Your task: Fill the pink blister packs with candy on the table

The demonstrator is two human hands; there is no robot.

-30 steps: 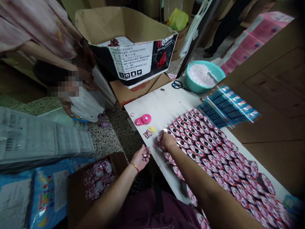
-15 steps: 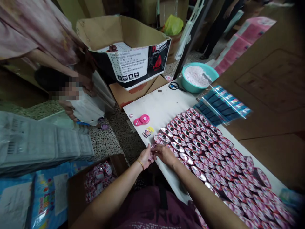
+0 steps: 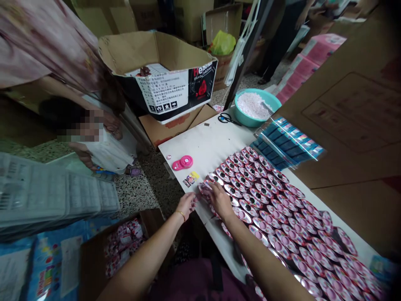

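Rows of small pink oval packs (image 3: 275, 205), several with dark round holes and others with pink round centres, stand close together on the white table (image 3: 194, 144). At the near left corner of the rows, my right hand (image 3: 222, 201) has its fingers closed around one pink oval pack (image 3: 204, 187). My left hand (image 3: 187, 204) is beside it at the table's edge, fingers curled together; what they hold, if anything, is hidden. Just beyond lie a small yellow and dark card (image 3: 191, 179) and a pink round gadget with a handle (image 3: 183, 162).
Black scissors (image 3: 228, 119) lie near a turquoise basin (image 3: 275, 102) of small pale pieces. Blue packs in clear film (image 3: 288, 142) lean by a large carton (image 3: 354, 125). An open box (image 3: 169, 90) stands beyond the table. People stand at left; a carton of wrapped pieces (image 3: 125, 238) sits below.
My hands have moved apart. The right has shifted onto the pink oval pack at the corner of the rows, while the left has drawn back slightly left. The camera view has tilted a little.
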